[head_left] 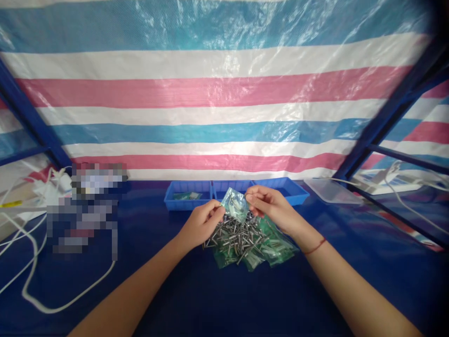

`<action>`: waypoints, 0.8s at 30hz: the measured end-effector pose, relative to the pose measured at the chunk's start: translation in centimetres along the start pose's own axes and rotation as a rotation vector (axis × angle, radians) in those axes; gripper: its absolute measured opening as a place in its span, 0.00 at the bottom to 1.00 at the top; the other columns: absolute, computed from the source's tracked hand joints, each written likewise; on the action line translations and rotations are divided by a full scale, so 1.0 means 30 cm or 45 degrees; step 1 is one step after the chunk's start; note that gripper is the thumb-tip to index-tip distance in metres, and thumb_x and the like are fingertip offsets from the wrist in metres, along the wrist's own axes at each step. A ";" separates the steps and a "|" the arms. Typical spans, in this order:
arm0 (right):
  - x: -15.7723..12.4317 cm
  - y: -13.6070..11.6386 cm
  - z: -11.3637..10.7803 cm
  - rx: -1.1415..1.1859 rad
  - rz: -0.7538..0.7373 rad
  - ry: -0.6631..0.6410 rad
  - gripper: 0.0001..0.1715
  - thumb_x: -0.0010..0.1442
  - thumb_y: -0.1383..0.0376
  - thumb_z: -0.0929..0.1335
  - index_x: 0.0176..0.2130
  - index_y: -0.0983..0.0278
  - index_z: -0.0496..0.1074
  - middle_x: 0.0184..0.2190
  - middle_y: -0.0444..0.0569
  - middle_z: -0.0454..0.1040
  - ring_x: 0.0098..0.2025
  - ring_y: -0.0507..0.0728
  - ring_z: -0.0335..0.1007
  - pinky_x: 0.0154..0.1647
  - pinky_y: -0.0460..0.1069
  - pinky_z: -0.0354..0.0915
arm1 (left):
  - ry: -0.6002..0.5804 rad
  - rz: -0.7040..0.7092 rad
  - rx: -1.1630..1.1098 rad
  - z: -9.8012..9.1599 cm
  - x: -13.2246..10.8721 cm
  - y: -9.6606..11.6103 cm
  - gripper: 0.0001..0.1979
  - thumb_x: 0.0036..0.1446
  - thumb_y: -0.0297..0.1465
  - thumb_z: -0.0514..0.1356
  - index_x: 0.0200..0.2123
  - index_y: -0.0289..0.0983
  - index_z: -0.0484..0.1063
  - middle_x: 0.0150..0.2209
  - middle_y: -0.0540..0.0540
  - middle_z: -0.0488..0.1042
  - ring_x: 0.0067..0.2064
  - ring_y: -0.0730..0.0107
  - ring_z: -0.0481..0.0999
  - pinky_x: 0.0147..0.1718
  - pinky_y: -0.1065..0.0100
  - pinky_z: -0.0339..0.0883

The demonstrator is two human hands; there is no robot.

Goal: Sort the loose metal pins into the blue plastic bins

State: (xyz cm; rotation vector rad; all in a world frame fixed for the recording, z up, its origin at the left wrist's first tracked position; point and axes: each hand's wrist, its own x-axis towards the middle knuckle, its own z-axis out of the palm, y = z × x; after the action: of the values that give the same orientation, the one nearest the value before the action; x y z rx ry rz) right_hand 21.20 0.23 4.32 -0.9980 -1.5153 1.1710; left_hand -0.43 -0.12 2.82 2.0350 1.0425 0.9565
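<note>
- Two hands share one small clear bag: it hangs between them above a heap of metal pins, nearer the far edge of the blue table than the near one.
- Your left hand has thumb and forefinger closed on the bag's left edge, the other fingers curled in.
- Your right hand pinches the bag's right edge between thumb and forefinger; you cannot tell whether its lower fingers touch the film.
- Expect the bag to be light, soft and slippery, likely creasing or sliding before it tears. Pale pieces show inside, too small to name; whether its mouth is sealed, you cannot tell.
- Your best hold is probably flat on the side edges or corners, clear of the contents.
- Below, the pins lie loose, probably hard and slick, with green bags at the heap's near and right sides.
- Along the table's far edge stand blue bins, side by side; the leftmost holds a green packet.
</note>
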 end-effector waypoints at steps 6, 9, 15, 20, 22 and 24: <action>-0.023 0.004 0.045 -0.011 -0.037 0.120 0.17 0.56 0.52 0.68 0.33 0.64 0.68 0.23 0.42 0.68 0.21 0.48 0.60 0.20 0.45 0.54 | 0.153 -0.097 -0.144 0.034 0.009 -0.035 0.16 0.64 0.40 0.50 0.27 0.37 0.63 0.24 0.53 0.64 0.27 0.74 0.64 0.29 0.72 0.57; -0.029 -0.008 0.051 -0.107 -0.083 0.128 0.15 0.57 0.54 0.68 0.30 0.64 0.67 0.23 0.42 0.68 0.22 0.48 0.60 0.22 0.45 0.55 | 0.181 -0.096 -0.117 0.034 0.006 -0.040 0.16 0.63 0.39 0.50 0.27 0.37 0.64 0.25 0.53 0.65 0.28 0.74 0.64 0.30 0.72 0.57; -0.027 -0.003 0.042 -0.161 -0.100 0.187 0.11 0.57 0.57 0.67 0.32 0.64 0.68 0.21 0.41 0.67 0.20 0.47 0.56 0.21 0.45 0.53 | 0.183 -0.078 -0.022 0.027 0.005 -0.027 0.16 0.62 0.39 0.52 0.25 0.36 0.65 0.22 0.53 0.63 0.25 0.75 0.62 0.27 0.72 0.55; -0.021 0.009 0.030 -0.080 -0.080 0.150 0.11 0.58 0.58 0.67 0.31 0.64 0.69 0.20 0.40 0.67 0.16 0.44 0.56 0.16 0.43 0.52 | 0.206 -0.062 -0.054 0.024 0.007 -0.018 0.16 0.62 0.39 0.52 0.27 0.36 0.68 0.24 0.52 0.68 0.27 0.75 0.65 0.28 0.72 0.59; -0.023 0.008 0.029 -0.038 -0.059 0.125 0.12 0.58 0.57 0.67 0.33 0.64 0.69 0.21 0.40 0.70 0.14 0.44 0.56 0.13 0.42 0.50 | 0.229 -0.081 -0.116 0.025 0.009 -0.016 0.14 0.62 0.38 0.53 0.32 0.36 0.70 0.24 0.51 0.70 0.26 0.75 0.66 0.28 0.72 0.60; -0.027 0.005 0.032 -0.017 -0.020 0.111 0.14 0.59 0.55 0.66 0.35 0.64 0.69 0.25 0.43 0.74 0.12 0.44 0.57 0.10 0.42 0.50 | 0.256 -0.092 -0.205 0.025 0.011 -0.016 0.13 0.62 0.38 0.54 0.40 0.35 0.71 0.24 0.51 0.72 0.25 0.75 0.67 0.27 0.72 0.61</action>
State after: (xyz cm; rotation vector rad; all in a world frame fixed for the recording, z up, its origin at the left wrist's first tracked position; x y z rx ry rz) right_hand 20.44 -0.72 3.92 -1.0314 -1.4613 1.0937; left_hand 0.15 0.23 2.16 1.7860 1.0978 1.1858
